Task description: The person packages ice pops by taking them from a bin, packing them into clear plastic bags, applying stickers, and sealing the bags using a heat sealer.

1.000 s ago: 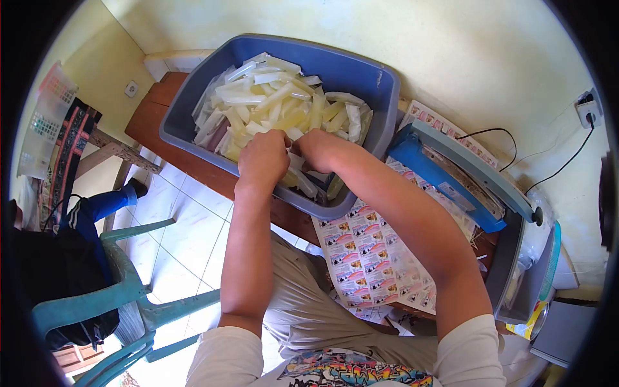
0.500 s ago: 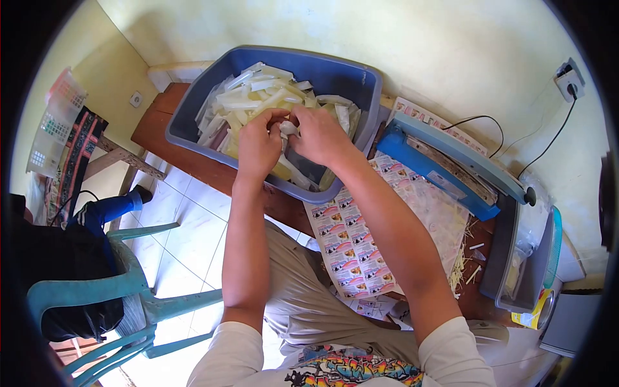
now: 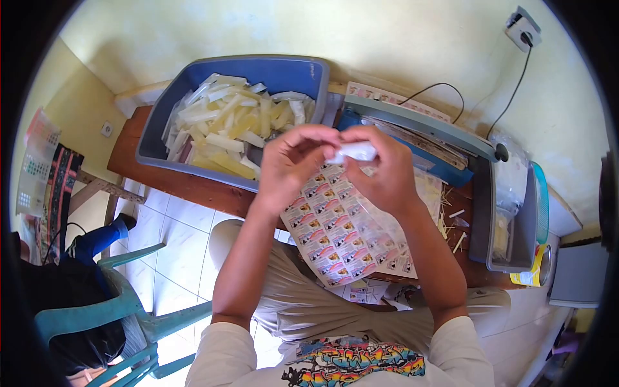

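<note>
A small white plastic-wrapped packet [image 3: 358,152] is held between my two hands, above the printed sheets. My right hand [image 3: 382,169] has its thumb and fingers closed round the packet. My left hand [image 3: 293,164] pinches at the packet's left end with curled fingers. Behind and to the left stands a blue-grey tub [image 3: 151,138] holding a heap of pale yellow and white wrapped sticks [image 3: 225,119]. Below my hands lie sheets of printed labels [image 3: 329,229], partly under clear plastic.
A blue sealing device [image 3: 419,138] with a grey arm stands behind the sheets. To the right is a grey bin [image 3: 483,219] with plastic bags. A green chair [image 3: 122,293] and another person's blue-clad leg [image 3: 97,238] are at the left. A plug sits in the wall socket [image 3: 523,32].
Both hands have lifted out of the tub and moved right with the white packet, stopping over the label sheets. The view has turned to the right.
</note>
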The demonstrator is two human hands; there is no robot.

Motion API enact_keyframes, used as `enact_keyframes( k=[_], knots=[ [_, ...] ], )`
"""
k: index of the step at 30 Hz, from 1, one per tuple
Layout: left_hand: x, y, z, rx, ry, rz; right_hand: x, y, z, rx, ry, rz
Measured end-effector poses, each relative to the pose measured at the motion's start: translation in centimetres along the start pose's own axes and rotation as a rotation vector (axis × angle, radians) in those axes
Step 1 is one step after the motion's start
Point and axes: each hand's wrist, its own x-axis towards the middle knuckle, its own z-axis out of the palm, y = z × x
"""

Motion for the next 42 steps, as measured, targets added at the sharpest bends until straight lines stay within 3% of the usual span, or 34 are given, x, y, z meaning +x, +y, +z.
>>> enact_keyframes(
  k=[3,5,8,13,17,20,22,32,42],
  knots=[
    [-0.9,-2.1,3.2,-0.036,-0.117,-0.034,-4.0,0.9,-3.4,-0.093,0.005,0.058],
    [-1.8,-4.4,4.6,0.063,-0.225,-0.036,-6.9,1.3,-5.0,-0.166,-0.009,0.086],
    [-3.9,-7.5,6.7,0.234,-0.274,-0.032,-10.7,1.5,-7.2,-0.245,-0.011,0.297],
    [-6.0,-9.2,9.3,0.663,-0.326,-0.001,-15.7,2.4,-9.3,-0.26,0.034,0.375],
    [-7.3,-10.9,9.7,0.779,-0.372,-0.065,-18.9,3.0,-10.4,-0.204,0.142,0.403],
    [-7.7,-11.4,10.2,0.929,-0.456,-0.04,-20.4,3.5,-11.1,-0.183,0.192,0.456],
    [-7.7,-11.8,10.7,1.037,-0.494,0.154,-21.1,3.5,-11.5,-0.189,0.209,0.481],
    [-7.5,-13.1,11.6,1.043,-0.547,0.098,-21.4,3.2,-11.9,-0.185,0.2,0.462],
    [-7.1,-12.6,11.3,0.928,-0.43,0.064,-20.6,2.3,-12.1,-0.153,0.043,0.333]
  ],
)
